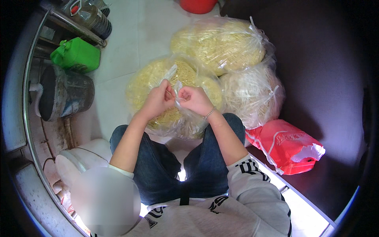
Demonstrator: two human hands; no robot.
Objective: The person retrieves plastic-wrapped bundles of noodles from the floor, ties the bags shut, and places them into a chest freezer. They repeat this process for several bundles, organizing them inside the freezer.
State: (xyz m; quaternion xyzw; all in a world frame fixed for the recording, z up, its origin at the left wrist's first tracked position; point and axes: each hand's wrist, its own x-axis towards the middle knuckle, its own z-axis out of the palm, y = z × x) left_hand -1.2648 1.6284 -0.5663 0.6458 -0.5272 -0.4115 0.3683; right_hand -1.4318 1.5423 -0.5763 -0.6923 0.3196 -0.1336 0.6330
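In front of my knees lies a large clear plastic bag (148,73) full of yellow noodles. Both hands are at its gathered neck, close together over the middle of the bag. My left hand (161,95) is closed, its fingers pinching the twisted plastic, and one whitish end sticks up past it. My right hand (194,100), with a bracelet at the wrist, pinches the plastic just to the right. Whether the neck is knotted between the fingers I cannot tell.
Behind lies another bag of yellow noodles (221,45); to the right, a tied bag of paler noodles (252,94) and a red printed sack (290,146). At left stand a green jerrycan (81,55), a dark bucket (67,93) and a large bottle (92,19). A red tub (198,5) is at the far edge.
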